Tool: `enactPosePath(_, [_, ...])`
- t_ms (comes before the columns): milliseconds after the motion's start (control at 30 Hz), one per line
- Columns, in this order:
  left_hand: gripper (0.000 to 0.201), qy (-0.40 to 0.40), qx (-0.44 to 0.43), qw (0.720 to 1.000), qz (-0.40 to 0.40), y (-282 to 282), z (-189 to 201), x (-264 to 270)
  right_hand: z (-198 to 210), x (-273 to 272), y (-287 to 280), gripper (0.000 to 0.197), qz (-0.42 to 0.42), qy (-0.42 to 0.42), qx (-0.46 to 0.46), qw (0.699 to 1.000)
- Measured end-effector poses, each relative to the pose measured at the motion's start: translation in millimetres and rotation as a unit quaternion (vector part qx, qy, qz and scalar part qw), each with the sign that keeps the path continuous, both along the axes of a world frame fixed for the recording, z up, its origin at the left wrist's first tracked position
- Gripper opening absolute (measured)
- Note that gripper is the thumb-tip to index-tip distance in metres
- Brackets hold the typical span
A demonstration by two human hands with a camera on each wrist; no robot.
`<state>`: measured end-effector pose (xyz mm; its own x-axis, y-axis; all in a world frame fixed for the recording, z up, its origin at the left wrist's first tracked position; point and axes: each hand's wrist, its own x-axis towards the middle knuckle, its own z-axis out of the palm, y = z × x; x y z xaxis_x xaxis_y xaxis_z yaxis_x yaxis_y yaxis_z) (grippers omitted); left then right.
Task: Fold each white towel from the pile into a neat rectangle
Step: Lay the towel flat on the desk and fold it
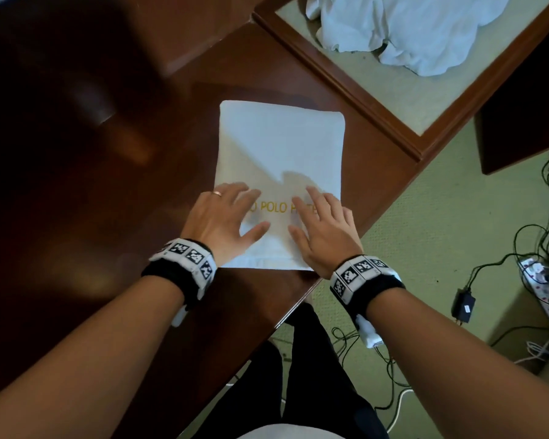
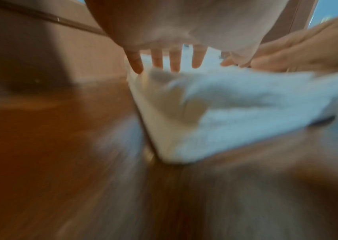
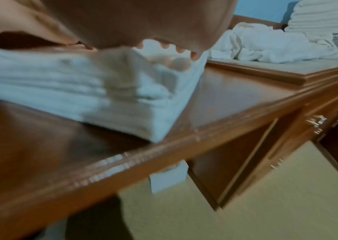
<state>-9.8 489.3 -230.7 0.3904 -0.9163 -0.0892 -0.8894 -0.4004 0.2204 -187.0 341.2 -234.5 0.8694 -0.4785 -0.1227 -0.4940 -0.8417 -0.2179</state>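
Under both palms lies the folded white towel [image 1: 276, 160], a neat rectangle on the dark wooden desk [image 1: 108, 185], its near edge close to the desk's front rim. On its near half the left hand [image 1: 222, 217] and the right hand [image 1: 324, 229] press flat side by side, fingers straight and spread, gripping nothing; a ring [image 1: 217, 193] sits on one left finger. Between the two hands, yellow lettering [image 1: 271, 206] reading "POLO" shows on the cloth. Beyond the fingertips the towel's far half lies smooth. Farther off, past the right hand, the pile of unfolded white towels [image 1: 409, 30] sits crumpled on a lighter inset surface [image 1: 403, 99].
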Motion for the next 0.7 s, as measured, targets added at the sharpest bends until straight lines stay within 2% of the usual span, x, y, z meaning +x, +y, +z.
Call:
enactPosePath(67, [0.076, -0.005, 0.105, 0.994, -0.011, 1, -15, 0, -12, -2, -3, 0.058, -0.022, 0.071, 0.018, 0.997])
enactPosePath(100, [0.076, -0.002, 0.13, 0.991, -0.013, 8, -23, 3, -16, -7, -6, 0.058, -0.034, 0.091, 0.021, 0.995])
enactPosePath(167, [0.074, 0.002, 0.112, 0.994, 0.015, 24, -31, 12, -17, -20, -13, 0.058, -0.065, 0.102, 0.02, 0.992])
enactPosePath(233, [0.076, -0.001, 0.064, 0.994, 0.089, 31, -29, 20, -11, -27, -21, 0.057, -0.112, 0.084, 0.03, 0.99])
enactPosePath(333, [0.084, 0.055, 0.056, 0.981, 0.178, 22, -18, 27, -4, -20, -31, 0.059, -0.186, 0.026, 0.102, 0.977])
enactPosePath(433, [0.075, 0.128, 0.077, 0.955, 0.255, 2, -12, 19, -2, -5, -33, 0.065, -0.26, 0.04, 0.187, 0.947])
enactPosePath(533, [0.069, 0.196, 0.082, 0.912, 0.351, -9, -15, 11, -3, 8, -29, 0.064, -0.306, 0.036, 0.257, 0.916])
enactPosePath(600, [0.073, 0.242, 0.094, 0.891, 0.373, -8, -19, 8, -3, 13, -25, 0.066, -0.33, 0.018, 0.285, 0.9])
enactPosePath(667, [0.075, 0.272, 0.086, 0.886, 0.367, -4, -17, 4, 0, 16, -24, 0.067, -0.36, 0.015, 0.305, 0.881])
enactPosePath(700, [0.069, 0.279, 0.074, 0.885, 0.365, -3, -12, 2, 3, 16, -25, 0.064, -0.372, 0.012, 0.317, 0.873])
